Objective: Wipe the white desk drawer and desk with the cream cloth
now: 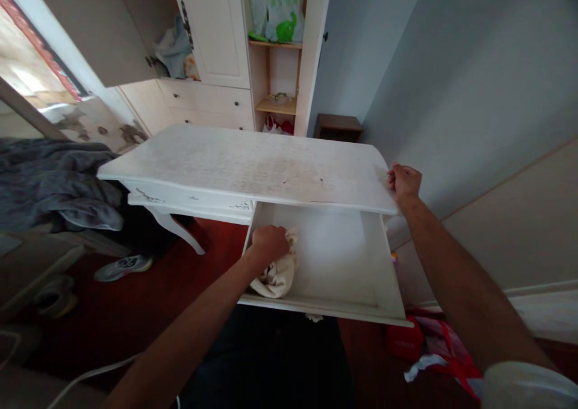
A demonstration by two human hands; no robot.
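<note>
A white desk (217, 156) with brownish stains on its top stands before me, its right drawer (343, 258) pulled out. In the left part of that drawer lies a bunched cream cloth (277, 276). My left hand (270, 243) is closed on the cloth, its fingers partly hidden from above. At the desk's right end, my right hand (404, 181) is curled with its fingers bent in, right beside the tabletop's edge. Whether those fingers hold anything small cannot be made out.
Behind the desk stands a white wardrobe (221, 29) with an open door and shelves of bags. A grey blanket (58, 180) hangs at left, above a shoe (124, 268) on the red floor. Red bags (433, 343) lie at lower right, near the wall (474, 96).
</note>
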